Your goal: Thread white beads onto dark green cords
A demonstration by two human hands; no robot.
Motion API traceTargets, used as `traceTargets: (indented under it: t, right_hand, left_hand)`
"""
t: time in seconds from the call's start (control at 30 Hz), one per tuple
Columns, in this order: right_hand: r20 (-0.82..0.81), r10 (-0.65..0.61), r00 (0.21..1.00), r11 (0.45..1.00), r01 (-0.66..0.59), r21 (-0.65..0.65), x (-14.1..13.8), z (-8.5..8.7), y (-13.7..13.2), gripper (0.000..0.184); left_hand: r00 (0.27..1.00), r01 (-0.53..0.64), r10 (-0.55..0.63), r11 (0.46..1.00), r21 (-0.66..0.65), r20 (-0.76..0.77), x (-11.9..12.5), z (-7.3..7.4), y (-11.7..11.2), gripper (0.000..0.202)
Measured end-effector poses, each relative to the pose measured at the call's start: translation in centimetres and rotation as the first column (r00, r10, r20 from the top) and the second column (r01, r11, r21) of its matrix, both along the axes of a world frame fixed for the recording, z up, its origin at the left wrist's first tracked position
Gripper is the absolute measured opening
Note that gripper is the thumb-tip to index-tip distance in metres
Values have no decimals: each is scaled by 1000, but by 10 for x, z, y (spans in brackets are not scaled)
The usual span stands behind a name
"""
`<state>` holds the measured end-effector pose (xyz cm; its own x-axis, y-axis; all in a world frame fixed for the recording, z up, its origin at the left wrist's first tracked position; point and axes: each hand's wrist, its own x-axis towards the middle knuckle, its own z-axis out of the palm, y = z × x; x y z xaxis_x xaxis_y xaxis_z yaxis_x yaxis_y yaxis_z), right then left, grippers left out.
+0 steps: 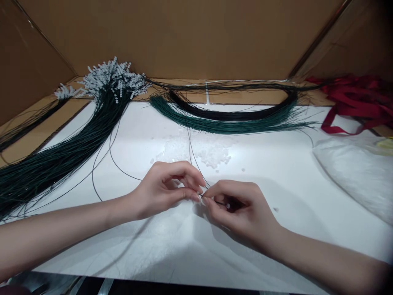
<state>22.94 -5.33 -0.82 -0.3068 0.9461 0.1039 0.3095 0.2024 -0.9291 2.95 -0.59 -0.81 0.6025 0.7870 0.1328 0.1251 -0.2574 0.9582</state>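
My left hand (175, 186) is closed in a pinch, with a tiny white bead (199, 196) at the thumb and fingertips. Against it, my right hand (238, 203) pinches a thin dark wire (219, 203) between thumb and forefinger; the wire meets the bead at the fingertips. A small white piece (228, 205) shows in the hollow of the right hand. Beyond both hands lies a loose scatter of white beads (211, 153) on the white board (276, 155). Exactly how the wire passes the bead is hidden by the fingers.
At left lies a thick bundle of dark green wires (70, 151) with white beaded tips (113, 80). Loose green wires (221, 125) and black wires (233, 114) curve across the back. Red ribbon (356, 108) and a clear plastic bag (356, 172) are at right. Cardboard walls (184, 37) enclose the board.
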Motion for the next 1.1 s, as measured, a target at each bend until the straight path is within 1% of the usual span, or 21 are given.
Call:
traceTargets:
  t: [0.13, 0.23, 0.3, 0.47, 0.67, 0.8, 0.93, 1.1]
  right_hand:
    - [8, 7, 1000, 1000, -7, 2, 0, 0, -1, 14]
    - [15, 1, 1000, 1000, -1, 6, 0, 0, -1, 13]
    - [17, 0, 1000, 1000, -1, 6, 1, 0, -1, 13]
    - [-2, 4, 1000, 1000, -4, 1, 0, 0, 0, 13]
    - [6, 7, 1000, 1000, -7, 8, 0, 0, 0, 14]
    - [16, 3, 1000, 1000, -3, 17, 0, 0, 0, 14]
    - [18, 3, 1000, 1000, -3, -3, 1, 0, -1, 13]
    - [33, -5, 999, 1000, 5, -9, 1, -1, -1, 13]
  left_hand:
    - [1000, 22, -22, 1000, 22, 13, -1, 1, -2, 9]
    - [1000, 15, -16, 999, 38, 12, -2, 0, -3, 11]
    - [1000, 2, -2, 999, 52, -4, -2, -1, -2, 12]
    - [999, 15, -12, 995, 102, -39, -1, -1, -1, 10]
    - [999, -7, 9, 998, 69, -31, -2, -1, -3, 11]
    - [999, 5, 0, 995, 102, -42, -1, -1, -3, 9]
    - [999, 6, 0, 992, 124, -53, 0, -1, -2, 9]
    - [999, 1, 3, 997, 82, -37, -2, -2, -3, 12]
